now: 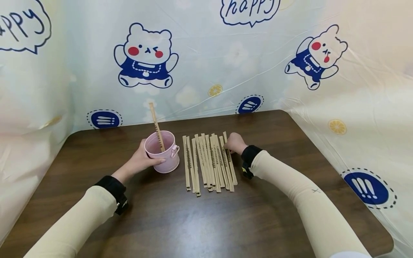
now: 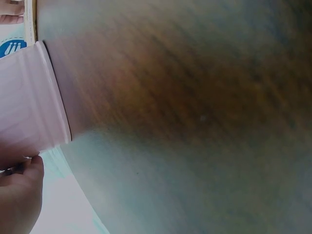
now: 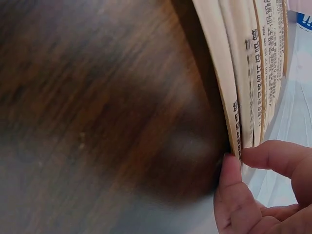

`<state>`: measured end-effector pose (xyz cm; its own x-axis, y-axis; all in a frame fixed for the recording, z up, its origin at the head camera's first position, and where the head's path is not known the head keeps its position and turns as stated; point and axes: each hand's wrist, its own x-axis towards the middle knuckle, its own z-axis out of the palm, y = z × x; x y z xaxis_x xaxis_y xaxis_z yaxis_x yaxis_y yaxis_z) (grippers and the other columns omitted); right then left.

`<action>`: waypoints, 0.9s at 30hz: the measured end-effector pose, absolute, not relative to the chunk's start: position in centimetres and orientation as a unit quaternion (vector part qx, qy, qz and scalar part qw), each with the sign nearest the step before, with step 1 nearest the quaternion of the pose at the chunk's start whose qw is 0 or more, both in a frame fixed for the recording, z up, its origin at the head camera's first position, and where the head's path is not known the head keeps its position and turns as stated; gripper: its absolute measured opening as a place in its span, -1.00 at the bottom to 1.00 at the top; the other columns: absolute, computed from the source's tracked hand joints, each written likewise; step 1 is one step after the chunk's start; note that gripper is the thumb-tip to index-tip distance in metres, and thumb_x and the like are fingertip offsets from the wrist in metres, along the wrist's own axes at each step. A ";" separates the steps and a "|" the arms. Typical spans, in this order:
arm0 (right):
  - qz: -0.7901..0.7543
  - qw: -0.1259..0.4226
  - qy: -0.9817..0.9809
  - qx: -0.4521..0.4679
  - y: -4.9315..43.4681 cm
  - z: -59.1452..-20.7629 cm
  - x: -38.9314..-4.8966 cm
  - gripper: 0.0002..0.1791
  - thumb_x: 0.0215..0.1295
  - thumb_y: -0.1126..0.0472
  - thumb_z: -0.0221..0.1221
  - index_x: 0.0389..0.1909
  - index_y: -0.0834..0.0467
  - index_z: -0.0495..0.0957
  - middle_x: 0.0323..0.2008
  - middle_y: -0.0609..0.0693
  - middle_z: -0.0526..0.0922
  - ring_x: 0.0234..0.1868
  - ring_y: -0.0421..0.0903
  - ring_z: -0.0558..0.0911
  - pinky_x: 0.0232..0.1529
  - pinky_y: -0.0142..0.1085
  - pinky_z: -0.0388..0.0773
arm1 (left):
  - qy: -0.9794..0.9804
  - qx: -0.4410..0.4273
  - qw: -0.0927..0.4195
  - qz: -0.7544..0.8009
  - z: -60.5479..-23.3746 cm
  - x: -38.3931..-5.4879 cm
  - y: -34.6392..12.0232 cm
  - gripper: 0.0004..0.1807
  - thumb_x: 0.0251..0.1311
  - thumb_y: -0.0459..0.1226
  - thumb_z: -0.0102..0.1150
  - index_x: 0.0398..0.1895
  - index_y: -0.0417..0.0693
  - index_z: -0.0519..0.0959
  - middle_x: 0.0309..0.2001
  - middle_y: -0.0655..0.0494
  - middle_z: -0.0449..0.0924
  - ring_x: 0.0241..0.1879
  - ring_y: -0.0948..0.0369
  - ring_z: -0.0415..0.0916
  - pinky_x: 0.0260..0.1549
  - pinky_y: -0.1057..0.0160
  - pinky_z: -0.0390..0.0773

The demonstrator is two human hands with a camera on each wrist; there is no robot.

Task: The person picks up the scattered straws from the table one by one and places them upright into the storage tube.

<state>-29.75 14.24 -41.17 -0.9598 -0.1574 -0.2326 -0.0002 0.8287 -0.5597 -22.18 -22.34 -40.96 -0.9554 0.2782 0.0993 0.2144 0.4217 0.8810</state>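
A small pink bucket (image 1: 168, 165) stands upright on the table, and my left hand (image 1: 142, 160) grips its near left side, thumb across the front. One paper-wrapped straw (image 1: 155, 120) leans inside it, its upper end well above the rim. To the bucket's right, several more paper-wrapped straws (image 1: 196, 168) lie side by side in a loose row. At that row's right end, my right hand (image 1: 236, 143) pinches the outermost straw (image 3: 219, 73) near its far end, thumb on one side and finger on the other in the right wrist view. Dark printing runs along the wrappers.
The dark brown wooden table (image 1: 193, 229) has rounded corners. Behind it and at both sides hangs a pale printed cloth (image 1: 206, 64) with bears and oranges. Each wrist wears a black band (image 1: 252, 154).
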 end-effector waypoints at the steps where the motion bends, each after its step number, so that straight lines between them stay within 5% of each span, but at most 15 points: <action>1: -0.288 0.136 0.947 -0.041 14.2 -41.2 -29.7 -0.41 0.26 0.37 0.12 -0.88 0.01 0.08 -0.86 -0.14 0.12 -0.73 -0.16 0.48 -0.52 -0.38 0.38 | 0.843 0.144 0.032 0.517 -41.0 -22.2 -22.3 0.03 -0.01 -0.40 0.44 0.43 -0.28 -0.06 0.33 -0.31 0.17 0.28 -0.09 0.23 0.26 0.07 0.26; 6: -0.294 0.135 0.946 -0.031 14.2 -41.0 -29.6 -0.44 0.24 0.37 0.13 -0.86 0.01 0.10 -0.86 -0.12 0.16 -0.72 -0.15 0.49 -0.53 -0.38 0.39 | 0.843 0.140 0.029 0.518 -41.1 -22.2 -22.2 0.03 -0.02 -0.40 0.44 0.42 -0.29 -0.06 0.33 -0.31 0.17 0.29 -0.08 0.23 0.25 0.16 0.25; 15: -0.301 0.129 0.945 0.005 14.7 -40.7 -29.7 -0.55 0.24 0.29 0.20 -0.80 0.05 0.28 -0.79 -0.10 0.40 -0.69 -0.18 0.56 -0.50 -0.38 0.54 | 0.843 0.144 0.032 0.518 -41.3 -22.3 -22.2 0.03 -0.02 -0.39 0.44 0.42 -0.31 -0.07 0.32 -0.33 0.15 0.29 -0.11 0.22 0.30 -0.08 0.21; 22: -0.317 0.104 0.942 -0.022 15.8 -38.9 -30.7 -0.47 0.30 0.29 0.13 -0.88 0.06 0.25 -0.88 -0.13 0.33 -0.72 -0.18 0.51 -0.58 -0.40 0.24 | 0.846 0.136 0.027 0.516 -41.2 -22.2 -22.3 0.04 -0.02 -0.38 0.45 0.42 -0.31 -0.06 0.32 -0.33 0.17 0.28 -0.11 0.24 0.27 -0.01 0.24; 24: -0.339 0.086 0.937 -0.028 16.1 -38.3 -31.0 -0.56 0.30 0.30 0.12 -0.80 0.13 0.36 -0.82 -0.09 0.42 -0.72 -0.19 0.50 -0.57 -0.39 0.21 | 0.847 0.133 0.028 0.514 -41.2 -22.2 -22.3 0.03 -0.02 -0.38 0.45 0.41 -0.31 -0.05 0.32 -0.33 0.18 0.28 -0.11 0.24 0.27 0.02 0.24; 27: -0.378 0.058 0.923 -0.035 16.4 -37.5 -31.3 -0.83 0.31 0.31 0.11 -0.46 0.28 0.57 -0.55 0.07 0.64 -0.64 -0.21 0.53 -0.48 -0.36 0.42 | 0.846 0.133 0.027 0.515 -41.1 -22.2 -22.3 0.03 -0.02 -0.39 0.45 0.41 -0.31 -0.05 0.32 -0.32 0.19 0.28 -0.09 0.24 0.26 0.07 0.25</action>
